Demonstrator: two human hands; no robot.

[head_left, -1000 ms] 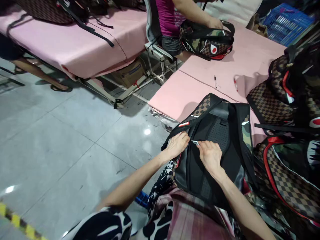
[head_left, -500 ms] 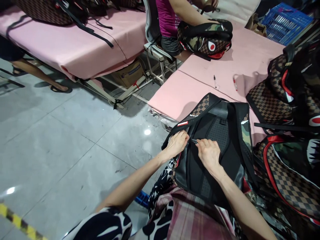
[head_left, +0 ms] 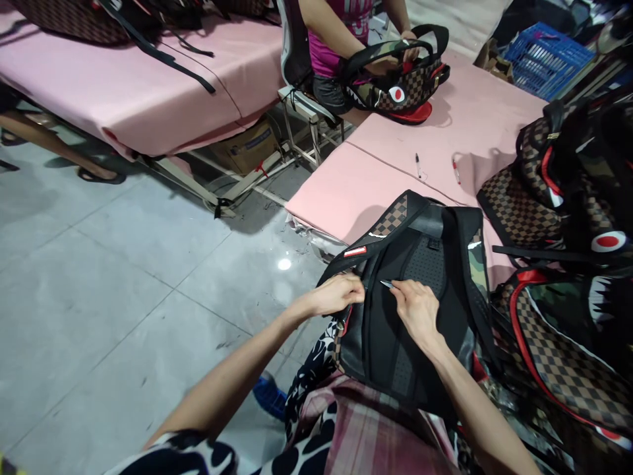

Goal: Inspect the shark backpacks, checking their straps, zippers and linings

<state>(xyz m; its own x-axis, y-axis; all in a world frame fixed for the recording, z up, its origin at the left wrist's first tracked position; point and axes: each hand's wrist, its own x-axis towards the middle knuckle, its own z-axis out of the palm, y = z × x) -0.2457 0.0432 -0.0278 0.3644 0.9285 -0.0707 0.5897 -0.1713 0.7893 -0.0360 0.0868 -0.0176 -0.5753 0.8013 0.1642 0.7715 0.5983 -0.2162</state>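
Note:
A black backpack (head_left: 395, 316) lies back side up across my lap and the table edge, its padded back panel and straps facing me. Brown checks and camouflage show on its strap edges. My right hand (head_left: 416, 310) is closed around small thread snips (head_left: 386, 284), whose pointed silver tip sticks out to the left over the panel. My left hand (head_left: 342, 293) is closed at the bag's left side, just below the strap with the red label (head_left: 355, 251). Whatever its fingertips pinch is too small or hidden to make out. A short gap separates the tip from my left fingers.
Two pens, one black (head_left: 418, 165) and one red (head_left: 455, 172), lie on the pink table (head_left: 336, 188). Checked backpacks (head_left: 568, 323) are piled at my right. Across the table, a seated person (head_left: 331, 46) handles another backpack (head_left: 395, 86). A blue crate (head_left: 546, 59) stands behind.
My left hand has drawn slightly left and down, away from the snips' tip, widening the gap. The other person's backpack has been turned, with its handles raised. The view has shifted slightly.

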